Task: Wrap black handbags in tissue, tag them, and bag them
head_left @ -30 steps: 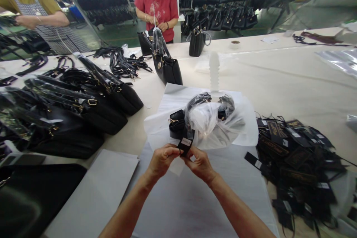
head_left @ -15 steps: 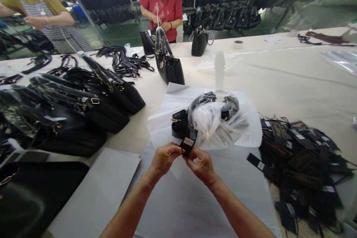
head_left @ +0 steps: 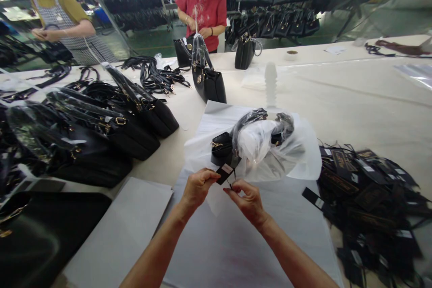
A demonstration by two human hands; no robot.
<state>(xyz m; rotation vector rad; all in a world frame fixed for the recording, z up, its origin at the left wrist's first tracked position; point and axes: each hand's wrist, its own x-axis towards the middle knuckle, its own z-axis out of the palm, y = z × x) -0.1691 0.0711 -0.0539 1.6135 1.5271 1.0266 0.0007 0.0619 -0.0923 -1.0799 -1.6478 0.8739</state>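
Observation:
My left hand [head_left: 199,185] pinches the edge of a small black tag [head_left: 225,173] that bears a pale label. Just to the right, my right hand [head_left: 248,195] has its thumb and fingers closed on a thin black cord [head_left: 230,184] by the tag. Beyond both hands lies a black handbag [head_left: 221,149] with a gold chain ring at its left end. Its handles are wrapped in clear plastic, and white translucent wrapping [head_left: 258,146] covers much of it. White paper sheets [head_left: 249,243] are spread beneath the bag and my hands.
Black bags [head_left: 131,135] with wrapped handles crowd the left, beside a stack of white sheets [head_left: 124,229]. Many black tags [head_left: 367,198] are heaped at the right. An upright black bag [head_left: 209,85] and straps stand farther back. Two people work across the table [head_left: 354,99].
My hands have moved apart slightly. The tag is now in my left hand alone, turned and shifted a little left, with the cord showing at my right fingers. The view has shifted slightly.

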